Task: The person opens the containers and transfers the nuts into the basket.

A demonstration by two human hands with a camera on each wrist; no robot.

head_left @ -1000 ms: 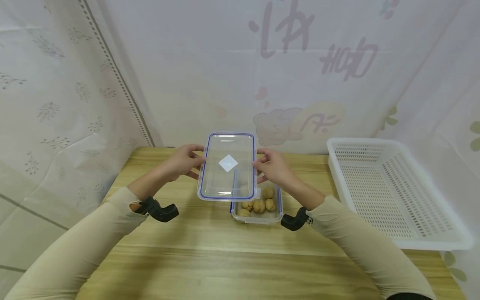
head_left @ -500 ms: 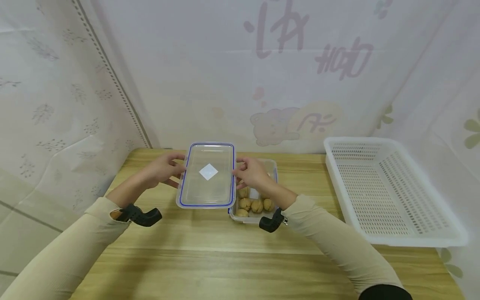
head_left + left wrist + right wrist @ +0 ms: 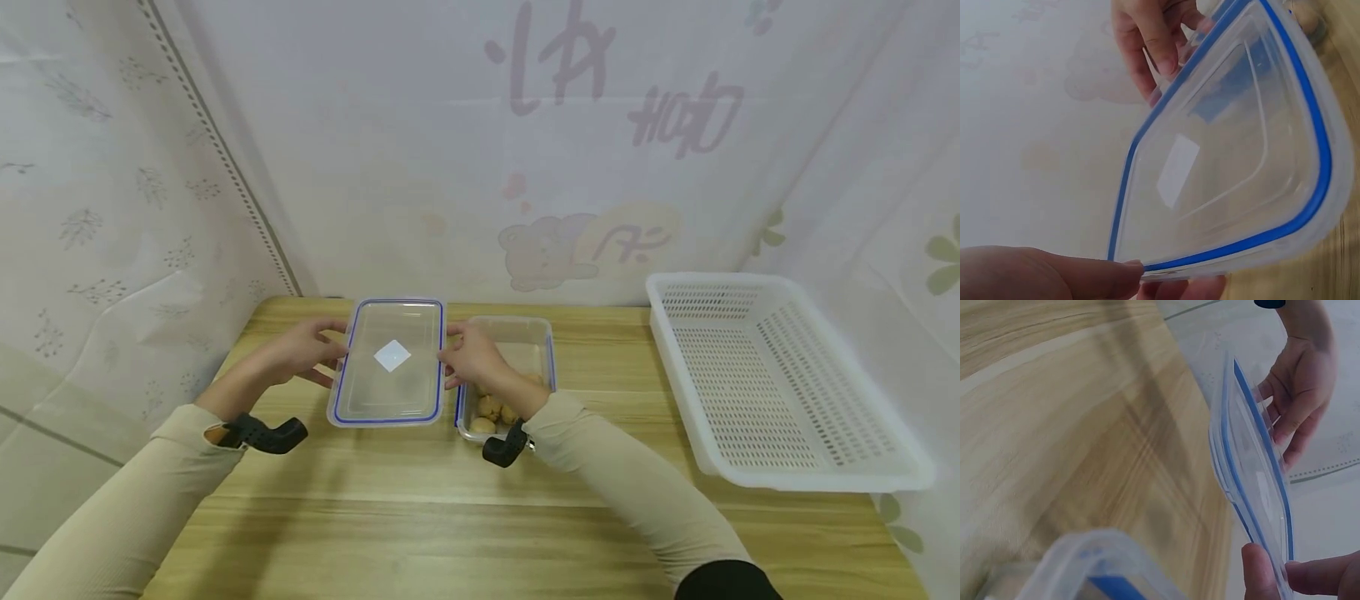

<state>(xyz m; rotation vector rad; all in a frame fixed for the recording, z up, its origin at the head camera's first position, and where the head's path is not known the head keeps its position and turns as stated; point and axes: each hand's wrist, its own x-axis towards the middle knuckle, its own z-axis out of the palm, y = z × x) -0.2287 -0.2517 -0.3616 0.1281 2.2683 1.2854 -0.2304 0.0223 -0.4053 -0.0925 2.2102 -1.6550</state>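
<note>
Between both hands is a clear rectangular lid (image 3: 397, 387) with a blue seal and a white diamond sticker (image 3: 392, 356). My left hand (image 3: 303, 352) pinches its left edge, thumb on top and fingers beneath. On the opposite edge, my right hand (image 3: 474, 360) grips with thumb and fingers, as the right wrist view also shows. The lid hangs above the table, tilted, left of a clear plastic food container (image 3: 553, 350). Walnuts (image 3: 489, 407) lie in the container's near part, some of them hidden behind my right hand and wrist.
A large white perforated basket (image 3: 750, 383) stands at the right of the wooden table (image 3: 420, 533). Printed fabric (image 3: 405, 150) hangs behind the table and along its sides. Each wrist wears a black mount, and the right forearm crosses over the container's near right corner.
Both hands have carried the lid left and lower, from partly over the container to beside it. More of the container's back part now shows, while the right forearm covers some walnuts.
</note>
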